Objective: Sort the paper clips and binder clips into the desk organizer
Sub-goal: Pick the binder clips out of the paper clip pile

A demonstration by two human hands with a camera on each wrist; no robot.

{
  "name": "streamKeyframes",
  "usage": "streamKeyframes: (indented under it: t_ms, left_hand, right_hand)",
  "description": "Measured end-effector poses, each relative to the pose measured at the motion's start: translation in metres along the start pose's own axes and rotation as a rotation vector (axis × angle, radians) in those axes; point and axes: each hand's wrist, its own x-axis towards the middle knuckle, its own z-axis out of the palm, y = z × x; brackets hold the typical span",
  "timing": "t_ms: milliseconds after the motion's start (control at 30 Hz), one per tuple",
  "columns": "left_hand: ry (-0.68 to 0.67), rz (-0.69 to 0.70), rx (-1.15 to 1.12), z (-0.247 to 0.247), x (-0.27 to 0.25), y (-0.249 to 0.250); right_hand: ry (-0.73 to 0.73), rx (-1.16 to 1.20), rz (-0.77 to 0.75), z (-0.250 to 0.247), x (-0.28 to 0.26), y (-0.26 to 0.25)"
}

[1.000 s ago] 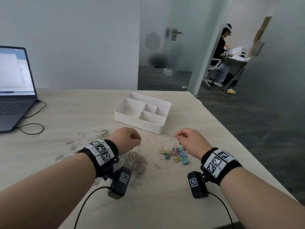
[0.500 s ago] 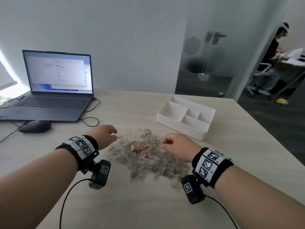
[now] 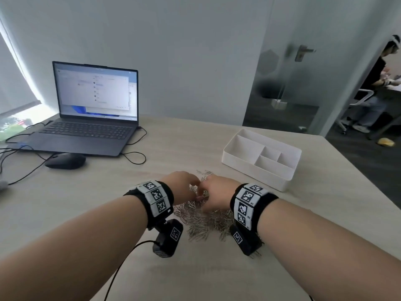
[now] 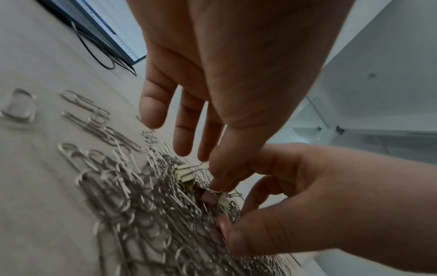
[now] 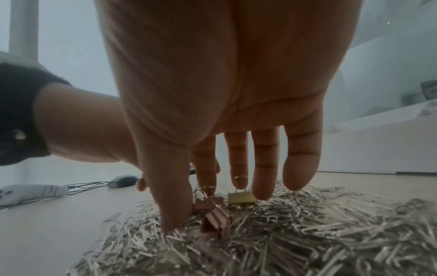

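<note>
Since half a second ago my hands have come together: they were apart at either side of the heap, and now my left hand (image 3: 181, 187) and right hand (image 3: 217, 197) meet at the centre of the head view, over the far part of the pile of paper clips (image 3: 200, 222).

In the left wrist view my left hand (image 4: 212, 78) reaches down with fingers loosely spread, thumb and forefinger closing toward the wire loop of a binder clip; whether they actually grip it I cannot tell. My right hand (image 4: 307, 196) enters from the lower right of that frame, fingers curled, thumb tip pressed into the paper clips (image 4: 146, 214).

In the right wrist view my right hand (image 5: 224, 93) fills the upper frame, fingers hanging down and slightly apart, the thumb digging into the silver heap (image 5: 283, 233) at lower centre. Just beside the thumb lie pink binder clips (image 5: 216, 216), and a yellow binder clip (image 5: 241, 198) stands on the pile under my fingertips (its wire handle upright). Nothing is clearly pinched in this hand.

The white desk organizer (image 3: 256, 170) sits at centre right of the head view, near the pile but apart from it. A laptop (image 3: 91, 118) and a mouse (image 3: 65, 161) occupy the upper left of the table (image 3: 86, 203).
</note>
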Motion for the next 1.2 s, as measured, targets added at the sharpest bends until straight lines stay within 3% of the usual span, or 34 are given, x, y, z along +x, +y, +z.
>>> streamKeyframes:
  t_ms: [167, 500, 633, 833, 933, 1067, 1200]
  left_hand:
    - [0.012, 0.001, 0.058, 0.002, 0.007, 0.003]
    - [0.075, -0.076, -0.203, 0.002, 0.003, -0.017]
    - [0.098, -0.107, -0.308, -0.004, 0.001, -0.015]
    - [0.105, -0.173, -0.576, -0.002, 0.003, 0.009]
    - [0.098, -0.157, -0.51, 0.004, 0.007, 0.025]
    - [0.148, -0.124, -0.226, 0.012, 0.016, 0.032]
    - [0.095, -0.104, -0.065, 0.017, 0.022, 0.032]
  right_hand:
    - [0.052, -0.026, -0.01, 0.003, 0.007, -0.002]
    - [0.156, 0.122, 0.052, 0.003, 0.005, 0.016]
    - [0.235, 0.455, 0.123, 0.001, -0.01, 0.032]
    - [0.355, 1.209, 0.2, 0.005, -0.04, 0.058]
    - [0.405, 1.416, 0.248, 0.009, -0.057, 0.073]
    - [0.465, 1.485, 0.31, 0.018, -0.077, 0.096]
    - [0.503, 1.565, 0.349, 0.024, -0.093, 0.111]
